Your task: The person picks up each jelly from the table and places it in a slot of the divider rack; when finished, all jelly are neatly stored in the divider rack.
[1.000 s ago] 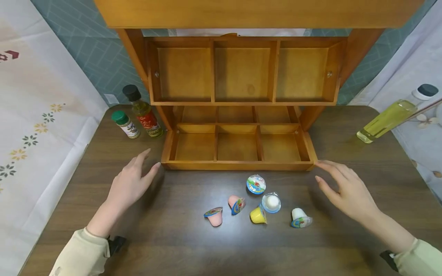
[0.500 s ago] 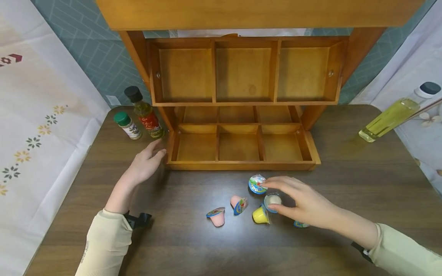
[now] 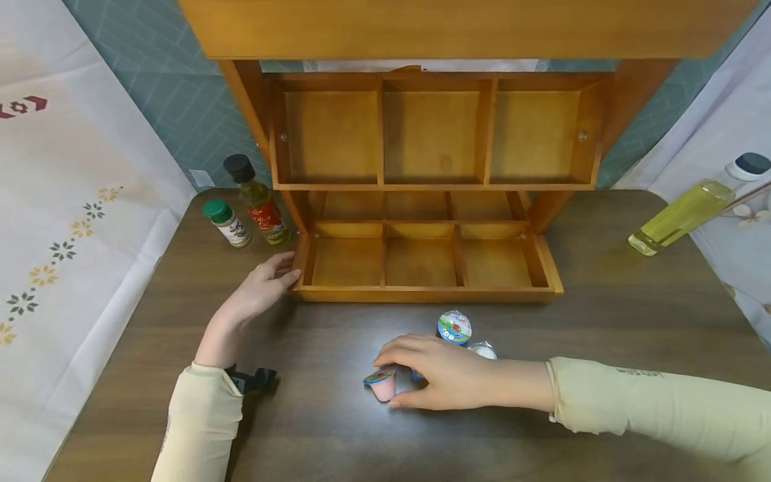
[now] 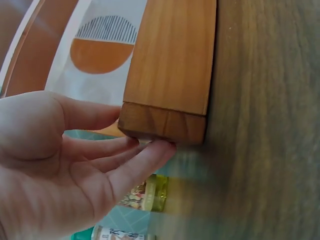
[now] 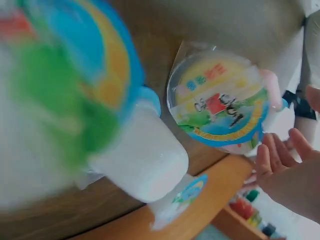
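Note:
At the left front corner of the wooden rack (image 3: 430, 294), my left hand (image 3: 265, 289) touches the wood with thumb and fingertips, also seen on the board's end (image 4: 165, 120) in the left wrist view. My right hand (image 3: 442, 375) is over the group of small jelly cups, thumb and fingers apart on either side of a pink jelly cup (image 3: 383, 387); contact cannot be told. A jelly cup with a printed lid (image 3: 454, 327) and a white jelly cup (image 3: 484, 349) show behind the hand. The right wrist view shows a yellow jelly cup (image 5: 215, 105). Other cups are mostly hidden.
Back left stand an olive oil bottle (image 3: 265, 214) and a green-capped spice jar (image 3: 227, 223). A tall bottle of yellow liquid (image 3: 687, 211) stands on the right. The rack has two tiers of three-part compartments and overhangs the table's back.
My right hand has moved left from the rack's right corner across the jelly cups to the pink one. My left hand has come in against the rack's left corner.

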The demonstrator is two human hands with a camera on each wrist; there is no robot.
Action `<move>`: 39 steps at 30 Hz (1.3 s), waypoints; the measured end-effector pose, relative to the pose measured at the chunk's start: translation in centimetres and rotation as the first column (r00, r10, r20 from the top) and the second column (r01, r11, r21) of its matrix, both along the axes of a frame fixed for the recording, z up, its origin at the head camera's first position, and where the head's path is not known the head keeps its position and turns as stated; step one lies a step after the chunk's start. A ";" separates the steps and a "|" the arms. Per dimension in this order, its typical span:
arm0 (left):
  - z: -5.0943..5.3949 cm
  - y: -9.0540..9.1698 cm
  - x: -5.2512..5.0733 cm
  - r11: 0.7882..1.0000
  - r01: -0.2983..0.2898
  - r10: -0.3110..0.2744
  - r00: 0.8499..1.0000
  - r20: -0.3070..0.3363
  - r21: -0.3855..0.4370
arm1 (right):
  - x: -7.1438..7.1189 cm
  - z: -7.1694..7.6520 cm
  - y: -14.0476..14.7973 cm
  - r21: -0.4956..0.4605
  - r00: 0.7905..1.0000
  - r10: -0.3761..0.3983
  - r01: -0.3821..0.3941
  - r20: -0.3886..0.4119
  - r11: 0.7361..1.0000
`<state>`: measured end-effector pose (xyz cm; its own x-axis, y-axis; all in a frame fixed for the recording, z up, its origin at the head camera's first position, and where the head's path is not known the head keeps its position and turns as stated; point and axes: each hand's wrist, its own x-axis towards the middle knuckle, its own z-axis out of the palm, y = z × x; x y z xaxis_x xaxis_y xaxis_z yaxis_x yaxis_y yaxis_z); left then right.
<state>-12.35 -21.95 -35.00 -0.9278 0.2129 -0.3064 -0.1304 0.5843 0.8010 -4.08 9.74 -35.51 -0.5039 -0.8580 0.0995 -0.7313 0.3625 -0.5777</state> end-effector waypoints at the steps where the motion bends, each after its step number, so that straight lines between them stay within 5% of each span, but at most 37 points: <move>1: -0.1 0.0 -0.1 1.000 -0.004 0.004 1.000 0.001 0.003 | -0.2 -0.1 -0.4 0.016 1.000 0.012 -0.011 -0.016 1.000; 6: -0.4 0.1 -0.2 0.999 -0.043 0.043 0.999 -0.005 0.005 | -0.7 -0.3 -2.0 0.119 0.994 0.075 -0.066 -0.077 0.991; 17: -0.4 0.4 -0.2 0.998 -0.062 0.062 0.998 0.000 0.006 | -1.5 0.0 -4.3 0.291 0.988 0.147 -0.128 -0.044 0.948; 28: -0.7 0.4 -0.1 0.995 -0.092 0.090 0.995 0.041 0.048 | -0.9 -0.5 -5.7 0.426 0.995 0.063 -0.023 -0.080 0.904; 39: -0.8 0.2 -0.2 0.994 -0.099 0.096 0.994 0.057 0.055 | -0.4 -0.3 -4.7 0.452 0.986 0.045 0.032 -0.158 0.891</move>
